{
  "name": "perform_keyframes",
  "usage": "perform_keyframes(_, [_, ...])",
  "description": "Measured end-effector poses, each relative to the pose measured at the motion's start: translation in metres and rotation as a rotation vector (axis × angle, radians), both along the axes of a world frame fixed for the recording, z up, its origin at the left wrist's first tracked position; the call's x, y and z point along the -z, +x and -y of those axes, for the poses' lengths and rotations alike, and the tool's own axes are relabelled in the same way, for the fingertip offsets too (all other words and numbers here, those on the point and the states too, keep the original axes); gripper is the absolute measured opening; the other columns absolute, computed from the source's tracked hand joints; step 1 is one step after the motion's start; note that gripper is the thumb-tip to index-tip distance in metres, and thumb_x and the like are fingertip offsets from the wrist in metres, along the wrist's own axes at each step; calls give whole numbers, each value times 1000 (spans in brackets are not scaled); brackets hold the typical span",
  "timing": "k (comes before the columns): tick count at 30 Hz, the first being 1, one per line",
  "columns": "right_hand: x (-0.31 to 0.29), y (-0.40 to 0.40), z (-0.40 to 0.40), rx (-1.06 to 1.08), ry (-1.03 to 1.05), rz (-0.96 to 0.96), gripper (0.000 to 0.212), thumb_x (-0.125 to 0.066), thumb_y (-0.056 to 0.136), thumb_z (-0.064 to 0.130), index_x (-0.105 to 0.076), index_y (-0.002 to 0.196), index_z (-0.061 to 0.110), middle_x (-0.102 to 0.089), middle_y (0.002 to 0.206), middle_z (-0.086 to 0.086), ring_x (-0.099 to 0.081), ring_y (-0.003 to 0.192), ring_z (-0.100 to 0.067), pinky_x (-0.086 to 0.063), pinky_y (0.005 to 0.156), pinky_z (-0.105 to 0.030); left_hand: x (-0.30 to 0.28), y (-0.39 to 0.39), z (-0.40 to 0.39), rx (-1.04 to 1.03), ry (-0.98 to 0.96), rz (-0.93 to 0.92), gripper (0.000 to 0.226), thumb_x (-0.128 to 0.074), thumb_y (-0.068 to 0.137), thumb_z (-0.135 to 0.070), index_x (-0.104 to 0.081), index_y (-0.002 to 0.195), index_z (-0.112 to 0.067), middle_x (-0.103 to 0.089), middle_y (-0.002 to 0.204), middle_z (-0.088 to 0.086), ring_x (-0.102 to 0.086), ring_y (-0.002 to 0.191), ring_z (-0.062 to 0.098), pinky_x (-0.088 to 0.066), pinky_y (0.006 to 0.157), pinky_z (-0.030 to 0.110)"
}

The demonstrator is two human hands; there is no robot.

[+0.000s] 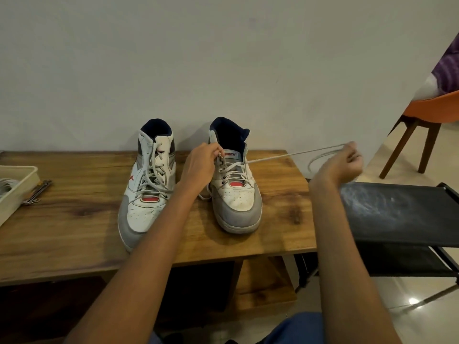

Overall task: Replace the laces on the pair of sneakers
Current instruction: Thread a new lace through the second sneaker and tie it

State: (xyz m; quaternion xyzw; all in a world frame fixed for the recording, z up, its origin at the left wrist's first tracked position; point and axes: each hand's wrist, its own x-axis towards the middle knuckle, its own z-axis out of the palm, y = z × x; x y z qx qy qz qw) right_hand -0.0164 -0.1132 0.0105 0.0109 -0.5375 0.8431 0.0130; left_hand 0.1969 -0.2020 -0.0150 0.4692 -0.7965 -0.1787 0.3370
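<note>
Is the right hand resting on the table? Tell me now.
No: the right hand is raised off to the right of the table, gripping the lace pulled out from the right sneaker.

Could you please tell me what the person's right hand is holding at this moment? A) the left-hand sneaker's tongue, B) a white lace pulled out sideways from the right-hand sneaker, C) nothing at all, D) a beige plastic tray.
B: the right hand grips the white shoelace, which runs taut from the upper eyelets of the right-hand white and grey high-top sneaker out to its curled fingers.
</note>
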Motion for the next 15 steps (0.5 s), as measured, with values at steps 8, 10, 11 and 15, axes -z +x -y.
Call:
perform_keyframes(8, [35,57,31,-866,1050,-892,28,-58,92,36,-65,103,11,-66,99,-3,-54,85,-12,-44,71,-27,-1,2,0,8,-22,3,27,-38,100,-16,-64,100,-13,-53,94,1,-48,82,13,-34,70,23])
perform_keyframes(10, [36,61,34,-822,1020,-956,22,-58,92,32,-64,92,11,-64,88,-2,-52,75,-12,-40,65,-25,0,1,1,7,-29,13,26,-38,100,-16,-64,100,-12,-53,95,1,-48,83,13,-34,70,23])
perform_keyframes(11, [36,60,34,-774,950,-963,20,-58,93,30,-65,90,12,-64,84,-2,-52,72,-10,-38,63,-24,0,1,1,4,-27,14,26,-38,100,-16,-64,100,-13,-53,94,1,-48,83,13,-34,70,23])
perform_keyframes(15, [31,53,27,-601,561,-718,15,-59,92,20,-67,86,8,-63,74,1,-54,71,-10,-44,65,-23,2,0,3,-1,-37,20,27,-39,100,-17,-65,99,-14,-58,96,4,-48,82,12,-34,71,23])
